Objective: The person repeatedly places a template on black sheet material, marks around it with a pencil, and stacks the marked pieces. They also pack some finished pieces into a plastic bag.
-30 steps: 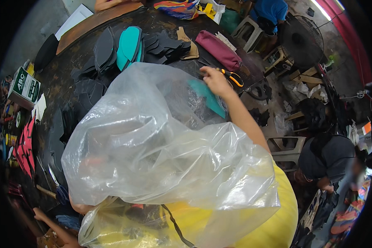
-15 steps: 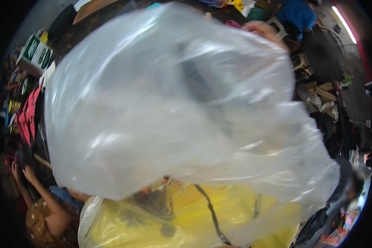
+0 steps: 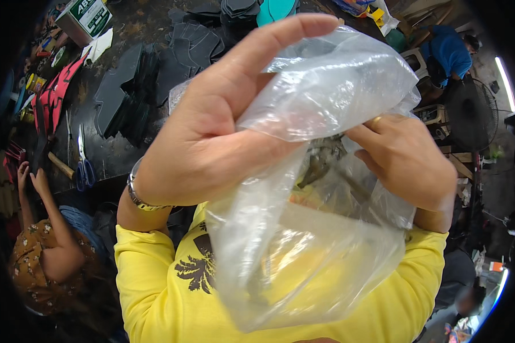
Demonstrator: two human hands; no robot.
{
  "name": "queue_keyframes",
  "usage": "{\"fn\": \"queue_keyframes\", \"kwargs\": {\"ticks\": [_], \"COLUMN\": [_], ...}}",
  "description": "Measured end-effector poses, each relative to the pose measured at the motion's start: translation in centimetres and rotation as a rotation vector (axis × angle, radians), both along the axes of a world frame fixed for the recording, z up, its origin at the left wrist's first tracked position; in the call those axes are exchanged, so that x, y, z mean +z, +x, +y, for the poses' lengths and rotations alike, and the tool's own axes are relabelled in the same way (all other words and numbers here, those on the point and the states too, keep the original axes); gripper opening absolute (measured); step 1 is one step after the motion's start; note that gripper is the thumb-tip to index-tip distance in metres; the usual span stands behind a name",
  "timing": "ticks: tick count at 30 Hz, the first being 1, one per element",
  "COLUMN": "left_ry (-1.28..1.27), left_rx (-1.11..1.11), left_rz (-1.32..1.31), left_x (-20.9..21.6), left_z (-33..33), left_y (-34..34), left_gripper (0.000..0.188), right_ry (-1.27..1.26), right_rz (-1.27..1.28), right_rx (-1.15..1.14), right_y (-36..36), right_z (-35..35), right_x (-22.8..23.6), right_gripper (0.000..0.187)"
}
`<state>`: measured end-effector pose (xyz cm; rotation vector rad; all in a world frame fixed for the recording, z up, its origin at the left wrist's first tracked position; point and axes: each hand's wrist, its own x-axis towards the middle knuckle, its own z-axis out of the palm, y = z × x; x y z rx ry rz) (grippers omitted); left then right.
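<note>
A clear plastic bag [image 3: 315, 246] hangs in front of my yellow shirt, its upper part folded over. My left hand [image 3: 206, 126] is around the folded plastic at the left, thumb under the fold and a finger stretched over the top. A metal-banded watch [image 3: 140, 191] is on that wrist. At the right, my right hand [image 3: 409, 157], with a ring on one finger, bends its fingers onto the bag's edge. Between the hands, something dark and crumpled [image 3: 320, 163] shows in or behind the plastic; I cannot tell what it is.
Stacks of dark cut sheets [image 3: 120, 94] lie on the black table [image 3: 94, 151] beyond my left arm. Blue-handled scissors [image 3: 84, 166] and a wooden handle [image 3: 61, 164] lie near its edge. A green-and-white box [image 3: 84, 20] stands behind. A person's arm [image 3: 57, 223] is at left; a fan [image 3: 469, 111] stands right.
The bag was spread wide across most of the view; now it is lower, gathered and folded over. Both my hands and the table behind have come into sight.
</note>
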<state>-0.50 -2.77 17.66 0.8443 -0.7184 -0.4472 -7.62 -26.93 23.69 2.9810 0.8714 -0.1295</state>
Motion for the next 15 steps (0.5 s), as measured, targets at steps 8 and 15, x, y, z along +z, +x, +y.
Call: {"fn": "queue_keyframes", "kwargs": {"ticks": [8, 15], "left_ry": [-0.049, 0.074], "left_rx": [0.079, 0.254], "left_rz": [-0.386, 0.071], "left_x": [-0.2, 0.8], "left_z": [-1.4, -0.3], "left_y": [0.3, -2.7], "left_gripper": [0.08, 0.09], "right_ry": [-0.162, -0.197], "right_rz": [-0.062, -0.052], "right_rx": [-0.075, -0.044], "right_y": [0.0, 1.6], "right_z": [0.0, 0.0], "right_x": [-5.8, -5.4], "right_gripper": [0.036, 0.037]}}
